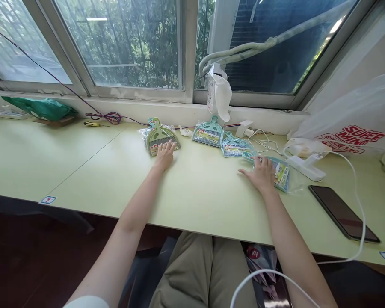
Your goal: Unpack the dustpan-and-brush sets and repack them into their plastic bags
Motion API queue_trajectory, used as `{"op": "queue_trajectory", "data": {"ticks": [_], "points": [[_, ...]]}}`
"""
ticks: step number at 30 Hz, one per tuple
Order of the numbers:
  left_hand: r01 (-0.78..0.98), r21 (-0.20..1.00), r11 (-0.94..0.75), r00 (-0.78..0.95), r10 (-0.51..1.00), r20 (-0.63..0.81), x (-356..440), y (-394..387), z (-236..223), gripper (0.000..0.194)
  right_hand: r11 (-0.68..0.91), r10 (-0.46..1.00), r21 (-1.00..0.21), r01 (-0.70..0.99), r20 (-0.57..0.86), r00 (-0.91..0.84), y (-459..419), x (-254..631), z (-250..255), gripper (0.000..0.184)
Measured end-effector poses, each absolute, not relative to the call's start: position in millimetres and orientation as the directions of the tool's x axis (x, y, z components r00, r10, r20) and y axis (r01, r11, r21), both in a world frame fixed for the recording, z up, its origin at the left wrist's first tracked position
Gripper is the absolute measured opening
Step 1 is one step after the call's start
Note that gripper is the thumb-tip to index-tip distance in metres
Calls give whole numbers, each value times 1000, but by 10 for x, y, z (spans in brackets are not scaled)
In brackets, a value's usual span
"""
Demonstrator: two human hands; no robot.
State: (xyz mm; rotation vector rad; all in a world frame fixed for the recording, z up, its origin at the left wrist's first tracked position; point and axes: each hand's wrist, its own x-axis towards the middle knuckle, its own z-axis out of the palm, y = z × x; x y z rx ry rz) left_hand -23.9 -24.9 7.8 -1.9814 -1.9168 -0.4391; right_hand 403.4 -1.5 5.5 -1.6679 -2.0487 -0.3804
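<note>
My left hand (165,155) lies with its fingers stretched over the lower edge of a green mini dustpan and brush set (157,133) in clear wrapping. Behind that set shows the edge of a blue one. On the right, my right hand (263,172) rests on a wrapped blue dustpan and brush set (281,174), thumb spread to the left; the hand covers much of that set. Between my hands, nearer the window, lie a blue-green dustpan set (208,133) and a light blue dustpan set (235,146), side by side.
A black phone (343,213) and a white power strip (306,167) with cables lie to the right, before a white plastic bag (349,124). A yellow screwdriver (92,124), a coiled cable (112,117) and a green bag (41,108) are at the back left.
</note>
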Motion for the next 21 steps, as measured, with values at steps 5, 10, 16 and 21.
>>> {"op": "queue_trajectory", "data": {"ticks": [5,10,16,21], "points": [[970,-67,-233,237,850,471,75,-348,212,53,51,920,-73,996,392,-18,-61,4036,95,39],[898,16,-439,393,819,418,591,-443,215,40,-23,920,-72,997,389,50,-108,4028,112,29],[652,548,-524,331,847,417,1288,-448,108,23,113,852,-107,988,521,-41,-126,3965,238,27],[-143,982,-124,379,909,170,1827,-363,179,44,364,742,-181,914,649,-167,-327,3676,325,34]]}}
